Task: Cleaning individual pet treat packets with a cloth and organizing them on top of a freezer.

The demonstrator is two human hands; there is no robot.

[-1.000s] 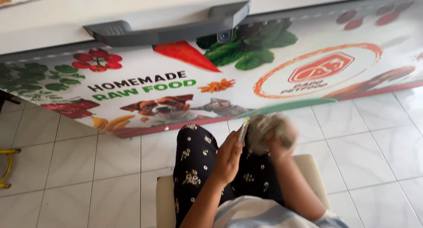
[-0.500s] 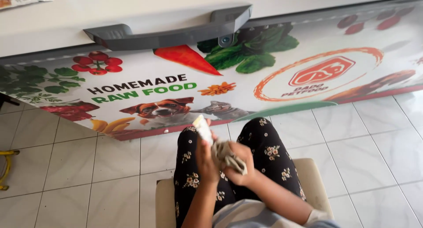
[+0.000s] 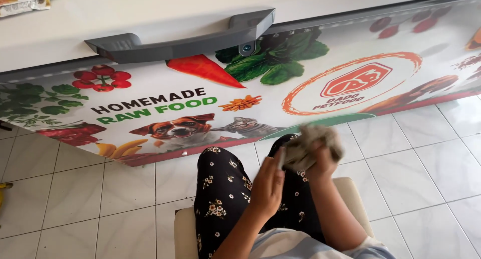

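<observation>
My right hand (image 3: 323,161) is closed around a crumpled grey cloth (image 3: 311,145), blurred, soft and wadded, just above my knees at about two o'clock from my left hand (image 3: 268,184). The left grips a thin pale flat thing at the cloth's edge. I'd judge steady, firm wiping works best here.

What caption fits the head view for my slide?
Seated person's right hand rubs a crumpled grey cloth against a small flat object held in the left hand.
</observation>
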